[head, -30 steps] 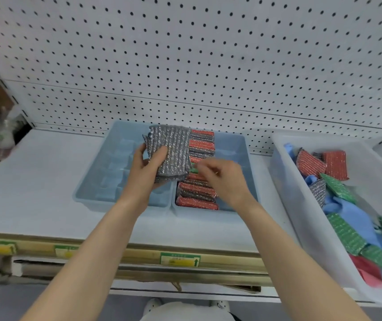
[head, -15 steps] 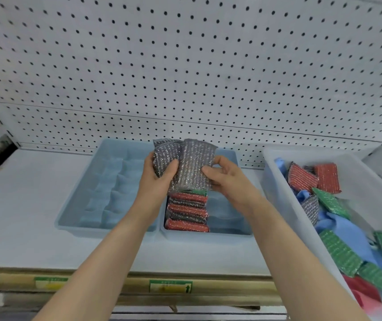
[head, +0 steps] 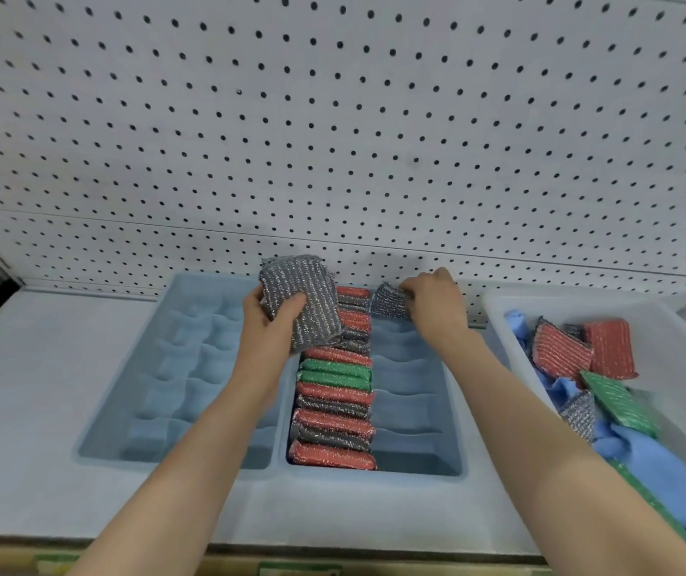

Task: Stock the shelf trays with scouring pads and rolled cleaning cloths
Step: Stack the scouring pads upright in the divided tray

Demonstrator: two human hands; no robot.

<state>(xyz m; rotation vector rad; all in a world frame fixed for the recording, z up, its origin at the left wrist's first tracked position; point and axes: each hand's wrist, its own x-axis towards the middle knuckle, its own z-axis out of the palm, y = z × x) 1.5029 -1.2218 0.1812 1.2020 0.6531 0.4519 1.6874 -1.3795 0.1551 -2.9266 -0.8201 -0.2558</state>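
Grey pad stack point(head: 299, 301): centre of frame, gripped upright by L hand point(head: 268, 326), thumb across the front, fingers curled behind; it hung over the far end of the filled row.
Single grey pad point(head: 389, 303): just right of centre, pinched at its top edge by R hand point(head: 437, 309), at the far end of the R tray's bare column.
R tray point(head: 453, 413): left column packed w/ a row of pads point(head: 333, 409) on edge, red, grey and green; right column had only the single pad going in.
L tray point(head: 125, 388): left of centre, no stock visible in its compartments.
White bin point(head: 665, 326): right edge of frame, loose pads and blue cloths point(head: 645, 459) jumbled together.
Step (my read): 2nd column being started, far slot first.
Risk 1: lone pad had no neighbour to lean on; released too soon it would prob. flop flat and eat space.
Risk 2: stack was held one-handed and pads look springy; a slack thumb could fan it and drop pads onto the row.
Risk 3: stack's lower edge was touching or v. near the row, can't tell which; a drag could pull neat pads out of line.
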